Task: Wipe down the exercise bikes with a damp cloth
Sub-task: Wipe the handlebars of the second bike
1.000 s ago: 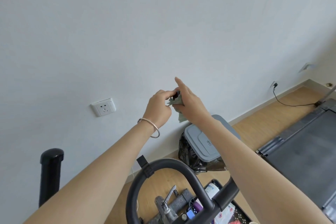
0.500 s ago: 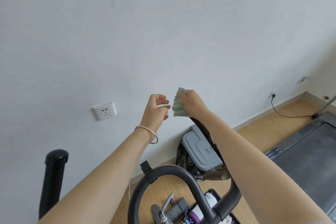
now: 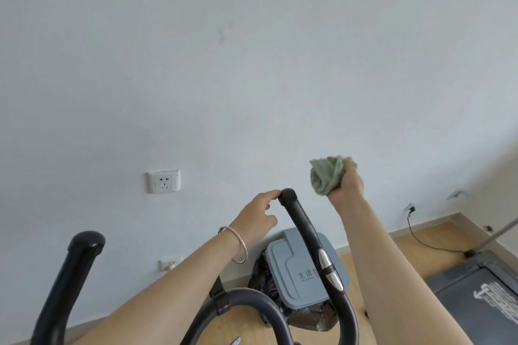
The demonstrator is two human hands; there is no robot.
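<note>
Crumpled pale green cloth point(image 3: 327, 175) sitting bunched in the right hand point(image 3: 346, 182), raised beside the black padded handlebar point(image 3: 308, 235) of the exercise bike.

The right grip is closing around the cloth, holding it in the air just right of the handlebar's rounded tip, apart from it. The left hand point(image 3: 256, 217), wearing a thin silver bangle point(image 3: 236, 244), is resting loosely open with fingertips touching the tip. A grey lidded bin point(image 3: 297, 266) with a black liner is standing on the wooden floor point(image 3: 414, 249) behind, under the white wall socket point(image 3: 164, 181).
</note>
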